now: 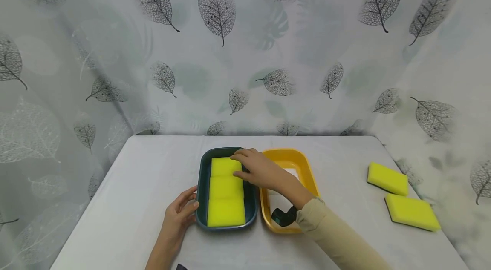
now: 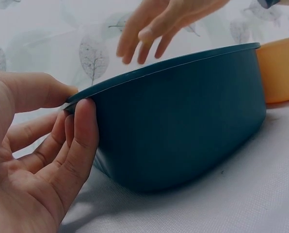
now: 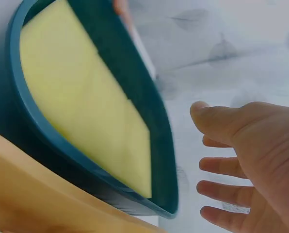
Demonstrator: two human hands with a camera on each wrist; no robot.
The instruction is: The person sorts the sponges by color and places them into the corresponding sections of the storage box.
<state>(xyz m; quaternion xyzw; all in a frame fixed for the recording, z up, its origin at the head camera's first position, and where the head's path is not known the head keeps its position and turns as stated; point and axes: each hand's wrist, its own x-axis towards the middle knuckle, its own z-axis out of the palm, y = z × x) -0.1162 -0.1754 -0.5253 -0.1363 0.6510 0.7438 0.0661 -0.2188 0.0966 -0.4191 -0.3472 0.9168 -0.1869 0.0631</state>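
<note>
Three yellow sponges (image 1: 226, 212) lie in a row inside a dark teal tub (image 1: 227, 229) on the white-covered table. My left hand (image 1: 179, 212) pinches the tub's left rim between thumb and fingers, as the left wrist view (image 2: 42, 141) also shows from the side. Over the tub's far right edge hovers my right hand (image 1: 255, 168), fingers extended and holding nothing. In the right wrist view the right hand (image 3: 251, 165) appears beside the tub with its fingers spread, apart from the sponges (image 3: 86, 97).
A yellow-orange tub (image 1: 310, 172) with something white inside stands right beside the teal one, under my right forearm. Two more yellow sponges with dark undersides, one farther back (image 1: 387, 178) and one nearer (image 1: 413, 212), lie at the table's right edge. A leaf-patterned curtain (image 1: 245, 57) hangs behind.
</note>
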